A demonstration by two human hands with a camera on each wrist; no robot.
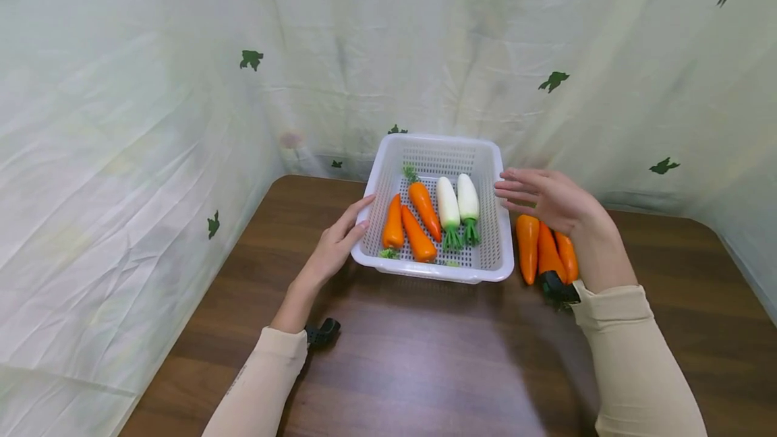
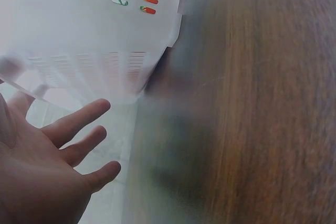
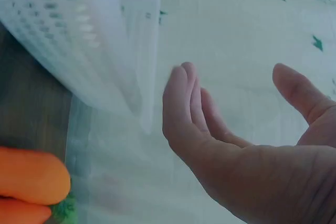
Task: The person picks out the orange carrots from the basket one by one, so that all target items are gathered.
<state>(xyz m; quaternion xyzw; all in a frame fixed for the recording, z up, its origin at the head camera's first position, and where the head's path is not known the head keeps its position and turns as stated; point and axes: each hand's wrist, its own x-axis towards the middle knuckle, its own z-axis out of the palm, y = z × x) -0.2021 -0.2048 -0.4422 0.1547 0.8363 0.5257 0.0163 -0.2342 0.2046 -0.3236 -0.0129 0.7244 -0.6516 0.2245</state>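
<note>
A white plastic basket with slotted walls holds three orange carrots and two white radishes with green tops. At its left rim is my left hand, thumb and forefinger right at the edge. The left wrist view shows the other fingers spread and extended beside the basket wall. My right hand is raised beside the right rim, palm turned toward the basket. In the right wrist view its fingers are slightly bent, the thumb apart, with nothing between them.
Three more carrots lie on the brown wooden table right of the basket, partly under my right wrist. A pale curtain with green leaf prints hangs behind the table and along its left side.
</note>
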